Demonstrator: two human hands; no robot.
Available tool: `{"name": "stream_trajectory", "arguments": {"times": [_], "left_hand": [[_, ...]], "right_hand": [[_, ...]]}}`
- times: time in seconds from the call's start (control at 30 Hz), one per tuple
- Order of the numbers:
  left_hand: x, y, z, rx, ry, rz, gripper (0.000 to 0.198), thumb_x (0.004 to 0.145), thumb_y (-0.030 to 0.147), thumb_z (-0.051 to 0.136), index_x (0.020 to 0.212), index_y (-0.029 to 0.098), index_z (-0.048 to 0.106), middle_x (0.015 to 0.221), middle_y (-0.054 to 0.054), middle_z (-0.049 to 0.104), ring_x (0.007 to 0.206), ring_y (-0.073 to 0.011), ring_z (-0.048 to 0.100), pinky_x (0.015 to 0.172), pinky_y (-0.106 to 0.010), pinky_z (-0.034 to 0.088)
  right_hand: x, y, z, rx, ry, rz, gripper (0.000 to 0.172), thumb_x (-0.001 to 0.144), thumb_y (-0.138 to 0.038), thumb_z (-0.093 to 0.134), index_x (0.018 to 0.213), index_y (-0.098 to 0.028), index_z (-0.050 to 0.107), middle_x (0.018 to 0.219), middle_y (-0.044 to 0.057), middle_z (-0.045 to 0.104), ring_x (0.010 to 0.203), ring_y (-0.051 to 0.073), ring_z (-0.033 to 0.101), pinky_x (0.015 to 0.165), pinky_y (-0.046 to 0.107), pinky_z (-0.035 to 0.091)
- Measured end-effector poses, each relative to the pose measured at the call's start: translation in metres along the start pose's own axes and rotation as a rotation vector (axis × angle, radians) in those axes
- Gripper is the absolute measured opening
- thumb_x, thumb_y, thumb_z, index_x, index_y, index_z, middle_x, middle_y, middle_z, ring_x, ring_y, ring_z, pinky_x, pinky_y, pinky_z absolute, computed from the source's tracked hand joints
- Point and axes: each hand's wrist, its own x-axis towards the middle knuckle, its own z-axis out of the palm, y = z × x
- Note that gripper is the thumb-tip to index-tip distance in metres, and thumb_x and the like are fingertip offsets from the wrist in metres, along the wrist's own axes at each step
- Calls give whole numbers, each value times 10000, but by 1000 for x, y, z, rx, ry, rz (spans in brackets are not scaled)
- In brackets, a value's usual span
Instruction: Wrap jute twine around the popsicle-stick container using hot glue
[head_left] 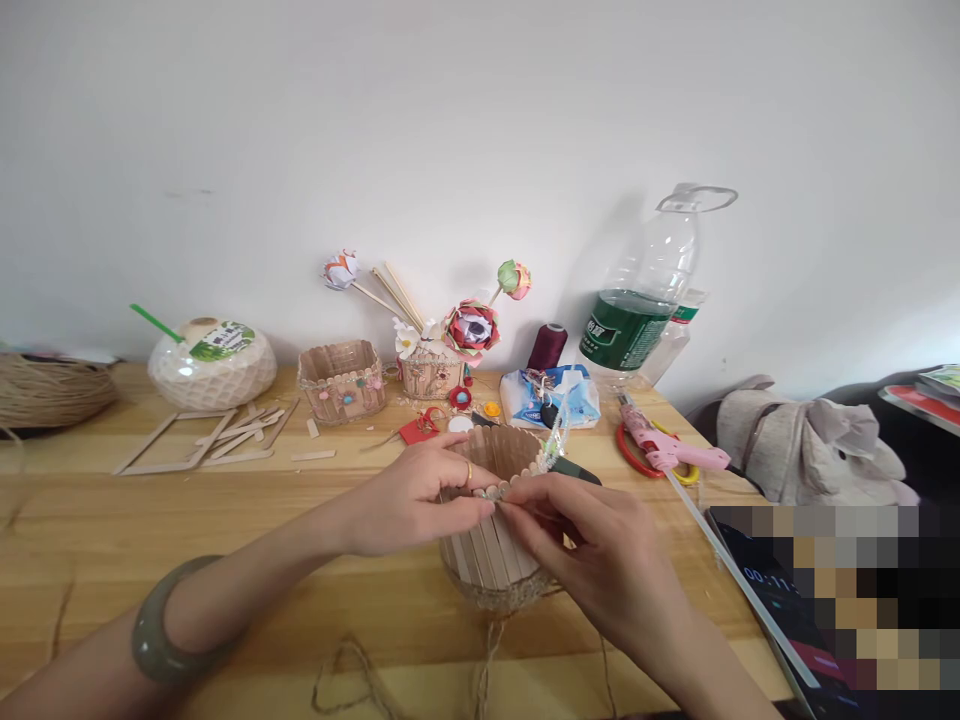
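Note:
A round basket of wooden craft sticks (491,550) stands upright on the table, with twine wrapped round its lower edge and loose twine hanging toward me. My left hand (420,495), with a ring, reaches over the basket's near rim; its thumb and forefinger are pressed together on the rim's trim. My right hand (592,540) pinches at the same rim, its fingertips beside the left ones. What lies between the right fingertips is too small to tell. A shiny clear strand (556,440) rises from the rim's right side.
A pink glue gun (675,447) lies over scissors (634,455) at the right, near a tablet (787,600). Behind stand a decorated stick box (341,385), paper flowers (472,328), purple thread (548,346) and a large bottle (634,320). Loose sticks (240,435) lie left.

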Motion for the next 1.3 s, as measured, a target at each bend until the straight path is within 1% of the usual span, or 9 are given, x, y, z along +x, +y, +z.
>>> {"name": "stream_trajectory", "arguments": {"times": [0.07, 0.17, 0.27, 0.37, 0.57, 0.7, 0.93, 1.17, 1.3], "left_hand": [[0, -1, 0, -5, -5, 4, 233, 878, 204, 427, 899, 195, 659, 853, 37, 728, 775, -140, 636, 1128, -441, 126], [0, -4, -1, -5, -12, -2, 222, 875, 197, 433, 869, 205, 656, 814, 52, 718, 753, -135, 623, 1125, -452, 126], [0, -6, -2, 13, -25, 1, 223, 884, 203, 425, 840, 201, 644, 777, 62, 694, 725, -127, 611, 1122, -445, 141], [0, -5, -3, 32, -36, 15, 240, 886, 198, 409, 772, 195, 621, 700, 73, 645, 679, -116, 593, 1108, -425, 183], [0, -4, -3, 53, -18, 21, 234, 879, 191, 418, 745, 188, 610, 658, 74, 595, 639, -105, 559, 1095, -420, 211], [-1, -7, -3, 81, -29, 40, 241, 880, 194, 420, 743, 179, 618, 617, 71, 544, 631, -103, 555, 1103, -399, 222], [0, -8, -4, 68, -22, 58, 227, 881, 193, 432, 802, 191, 645, 624, 72, 559, 599, -94, 550, 1115, -407, 194], [-1, -11, -6, 36, -53, 37, 221, 856, 165, 440, 745, 190, 629, 630, 70, 549, 623, -97, 552, 1105, -445, 172], [-2, -12, -6, 18, -36, 34, 224, 849, 163, 447, 732, 192, 635, 631, 68, 566, 624, -98, 563, 1096, -444, 188]], "right_hand": [[0, 1, -5, 15, -14, 22, 103, 863, -175, 530, 802, -180, 613, 670, -11, 664, 491, 72, 523, 443, 180, 387], [0, 3, -16, -18, -2, 70, 94, 869, -205, 534, 822, -189, 615, 621, -21, 651, 468, 78, 527, 436, 187, 399], [1, 8, -27, -117, 33, 64, 119, 875, -228, 527, 801, -199, 615, 617, -13, 657, 459, 86, 524, 447, 205, 408], [0, 14, -32, -179, 67, 49, 132, 875, -245, 532, 777, -207, 611, 613, -19, 652, 459, 87, 515, 451, 212, 400], [-2, 26, -30, -168, 85, 65, 114, 860, -214, 566, 752, -194, 598, 598, -39, 625, 479, 76, 505, 451, 197, 364], [-1, 30, -27, -150, 80, 86, 105, 860, -210, 570, 762, -192, 603, 632, -37, 640, 481, 72, 492, 467, 199, 359], [1, 33, -25, -100, 53, 162, 118, 860, -213, 549, 774, -173, 618, 599, -25, 622, 473, 81, 486, 446, 206, 334], [2, 41, -22, 43, 1, 190, 107, 860, -186, 540, 800, -187, 628, 712, -11, 673, 577, 99, 553, 515, 207, 385], [4, 45, -22, 30, -50, 214, 152, 866, -179, 521, 742, -189, 610, 662, -14, 646, 563, 107, 537, 502, 217, 361]]}}
